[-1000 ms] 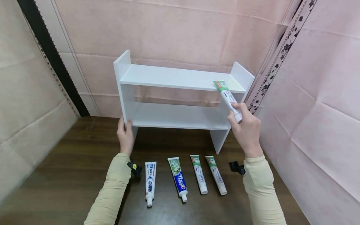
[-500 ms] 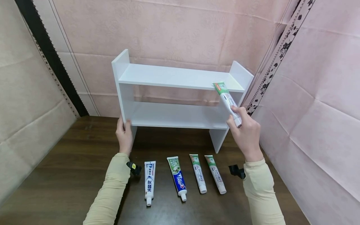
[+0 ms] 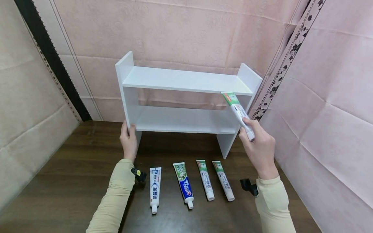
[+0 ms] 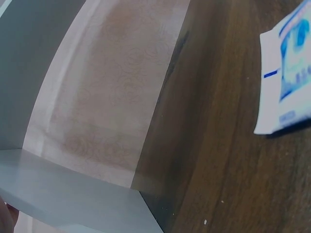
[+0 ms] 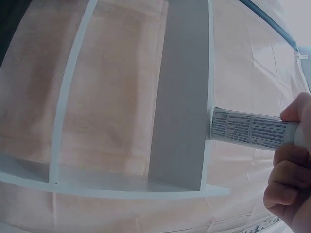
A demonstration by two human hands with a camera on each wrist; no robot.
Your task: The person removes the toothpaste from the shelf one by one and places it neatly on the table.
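Note:
A white two-tier shelf (image 3: 183, 77) stands on the table. My left hand (image 3: 129, 142) grips the lower part of its left side panel; only a bit of that hand (image 4: 6, 218) shows in the left wrist view. With thumb and fingers, my right hand (image 3: 260, 150) holds the cap end of a green-and-white toothpaste tube (image 3: 239, 113). That tube's flat end points up and left, in front of the shelf's right side. Printed text covers the face of the toothpaste tube (image 5: 250, 128) seen in the right wrist view, where the hand (image 5: 291, 179) holds it from the right.
Before the shelf lie a white-and-blue toothpaste tube (image 3: 155, 187), a blue-and-green one (image 3: 184, 184) and two slim green-and-white tubes (image 3: 205, 179), caps toward me. Pink cloth walls (image 3: 189, 32) enclose the brown wooden table (image 3: 73, 181) behind and at the sides.
My right hand has come down and slightly right, toward me, so the held toothpaste tube sits lower, its end near the upper board's front edge. My left hand keeps its grip.

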